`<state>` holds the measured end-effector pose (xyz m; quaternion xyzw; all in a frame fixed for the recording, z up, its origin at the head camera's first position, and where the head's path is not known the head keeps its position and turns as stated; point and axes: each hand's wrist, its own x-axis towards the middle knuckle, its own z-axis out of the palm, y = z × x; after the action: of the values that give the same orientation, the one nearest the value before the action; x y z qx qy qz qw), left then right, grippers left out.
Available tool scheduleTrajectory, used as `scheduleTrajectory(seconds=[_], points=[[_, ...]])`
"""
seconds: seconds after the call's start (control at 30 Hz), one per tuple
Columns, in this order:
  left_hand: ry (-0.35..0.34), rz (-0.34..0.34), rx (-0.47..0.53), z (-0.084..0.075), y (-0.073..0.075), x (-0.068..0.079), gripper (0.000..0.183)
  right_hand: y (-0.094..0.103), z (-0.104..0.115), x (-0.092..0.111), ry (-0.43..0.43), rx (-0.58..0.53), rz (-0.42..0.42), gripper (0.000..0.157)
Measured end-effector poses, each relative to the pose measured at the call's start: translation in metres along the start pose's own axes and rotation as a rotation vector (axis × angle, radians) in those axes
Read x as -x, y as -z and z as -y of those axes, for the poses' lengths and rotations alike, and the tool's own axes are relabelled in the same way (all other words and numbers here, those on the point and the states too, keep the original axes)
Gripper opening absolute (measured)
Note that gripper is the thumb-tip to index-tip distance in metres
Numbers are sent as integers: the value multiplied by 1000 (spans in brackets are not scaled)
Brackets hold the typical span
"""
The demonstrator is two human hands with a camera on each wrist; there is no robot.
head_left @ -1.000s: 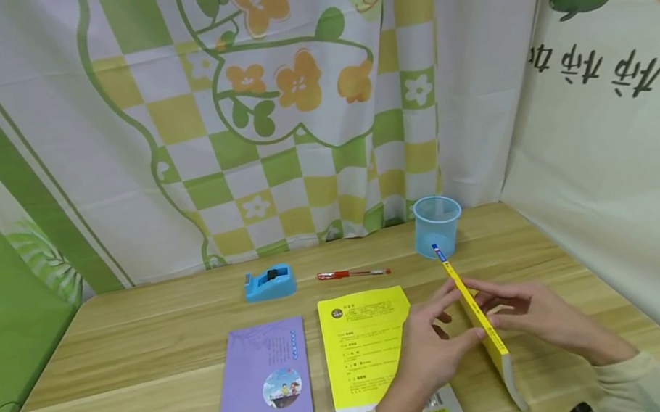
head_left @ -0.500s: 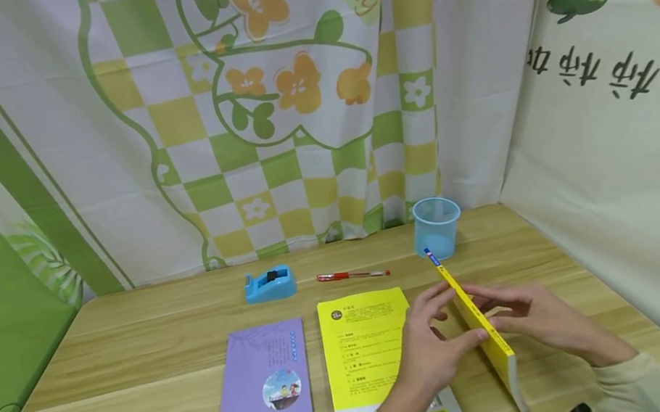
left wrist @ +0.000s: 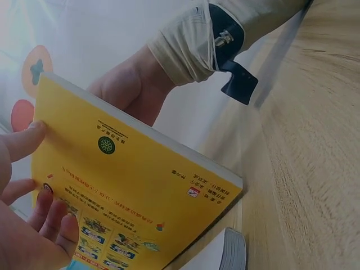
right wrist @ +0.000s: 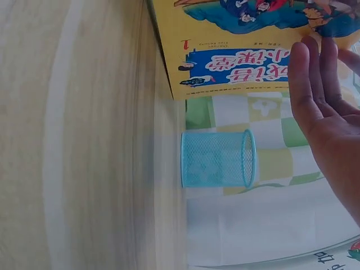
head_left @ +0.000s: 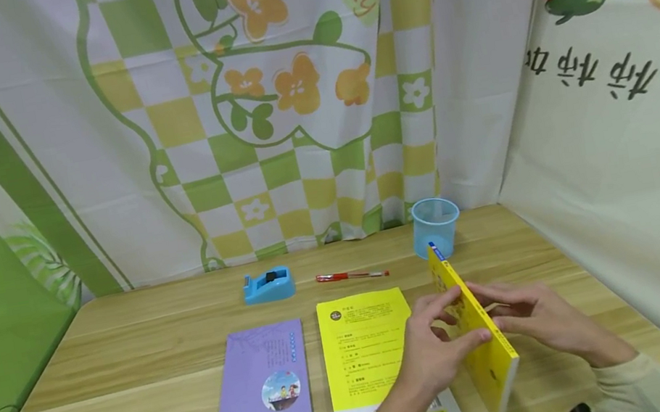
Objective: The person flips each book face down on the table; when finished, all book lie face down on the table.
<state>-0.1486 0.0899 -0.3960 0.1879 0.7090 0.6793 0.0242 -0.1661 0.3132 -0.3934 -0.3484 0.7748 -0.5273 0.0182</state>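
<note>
A thin yellow book (head_left: 485,374) stands on its edge at the right of the table, spine up. My left hand (head_left: 425,351) rests thumb and fingertips on its left cover, close to the spine. From the other side, my right hand (head_left: 551,318) lays its fingers on the opposite cover, so the book is held between both hands. The left wrist view shows the back cover (left wrist: 140,163) with small print and pictures. In the right wrist view, the front cover (right wrist: 225,34) carries a blue title panel and cartoon figures, with the right fingers (right wrist: 315,79) against it.
A yellow-and-white book (head_left: 364,347) lies flat beside the left forearm, with a purple book (head_left: 264,394) left of it. Behind them are a blue tape dispenser (head_left: 269,285), a red pen (head_left: 352,276) and a blue mesh pen cup (head_left: 436,228). Printed curtains (head_left: 300,189) enclose the table.
The upright book has tilted and turned in my hands: its lower near corner has shifted left, and more of its left cover shows. Both hands keep nearly the same place.
</note>
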Motion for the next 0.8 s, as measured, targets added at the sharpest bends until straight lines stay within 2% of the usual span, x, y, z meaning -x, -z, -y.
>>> scheduleTrajectory(seconds=[0.2,0.4,0.63,0.8], points=[[18,31,23,3,3,-3,60,-4,0,-2,11,-24,-38,51],[42,64,8,5,6,-4,58,-4,1,-2,-19,-29,-66,54],[-7,90,2,7,5,-4,59,2,9,-1,-1,59,-32,58],[-3,136,-13,11,1,-2,61,13,17,3,-38,159,8,57]])
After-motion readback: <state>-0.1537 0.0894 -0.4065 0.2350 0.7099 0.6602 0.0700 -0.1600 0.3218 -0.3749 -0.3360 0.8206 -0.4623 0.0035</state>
